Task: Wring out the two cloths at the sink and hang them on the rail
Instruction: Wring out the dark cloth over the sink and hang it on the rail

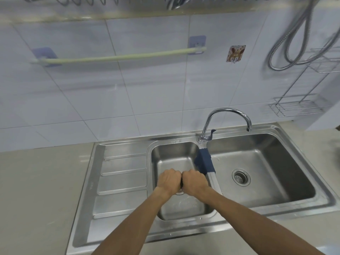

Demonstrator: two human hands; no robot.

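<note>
Over the small basin of the sink, the left hand and right hand are clenched together on a dark cloth, almost fully hidden between them. A navy cloth lies on the divider. It may slip into a basin if bumped. The rail is bare.

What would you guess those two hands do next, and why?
Probably lift the dark cloth toward the rail. The left hand and right hand are clenched together on it over the small basin, the rail is bare, and the blue cloth waits on the divider.
</note>
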